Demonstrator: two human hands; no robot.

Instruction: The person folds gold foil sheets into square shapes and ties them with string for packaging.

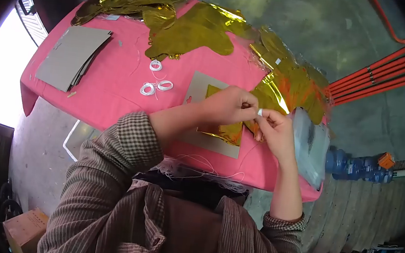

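Over the middle right of the table my left hand (232,106) and my right hand (279,132) meet, fingertips close together. A small wound bit of white string (260,112) shows between them. My right thumb and fingers pinch it, and my left fingers are closed at its other side; how the string runs inside them is hidden. Beneath my hands lies a folded gold foil piece (226,133) on a grey card (202,83), partly covered by my left hand and forearm. Left of the card rest several white string coils (148,89) on the pink cloth.
Flat gold foil balloons (192,31) are heaped along the table's far edge. A stack of grey cards (69,58) lies at the left. A clear plastic pack (309,147) sits at the right edge. Loose white strands (198,168) hang along the near edge of the pink cloth (104,101).
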